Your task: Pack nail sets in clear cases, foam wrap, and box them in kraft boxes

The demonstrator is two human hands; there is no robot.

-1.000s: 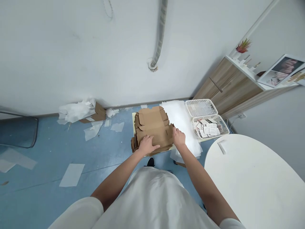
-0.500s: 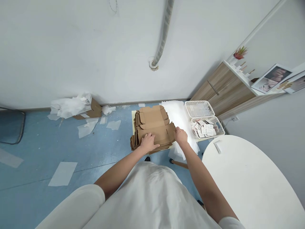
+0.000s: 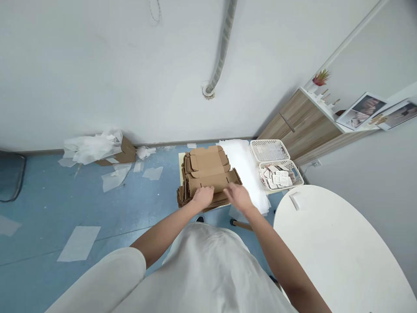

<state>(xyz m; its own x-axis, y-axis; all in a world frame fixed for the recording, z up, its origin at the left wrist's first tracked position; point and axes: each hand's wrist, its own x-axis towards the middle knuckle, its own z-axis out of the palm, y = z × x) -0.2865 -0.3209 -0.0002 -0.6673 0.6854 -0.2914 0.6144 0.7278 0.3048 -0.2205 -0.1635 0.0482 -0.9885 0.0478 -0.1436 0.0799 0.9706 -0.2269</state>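
Observation:
Flat brown cardboard box blanks lie stacked on a low surface in front of me, the top one with its near panel folded up. My left hand is closed on the near edge of that cardboard. My right hand, slightly blurred, is at the right part of the same near edge; whether its fingers grip the edge is unclear. White sheets lie to the right of the stack.
A round white table stands at the right. Beyond the sheets are a white basket of cards and another white basket. A wooden cabinet stands against the wall. Left, a cardboard box holds crumpled white material.
My right hand has moved left from the cardboard's right corner to its near edge. My left hand has gone from lying spread to closed, and the near panel has come up.

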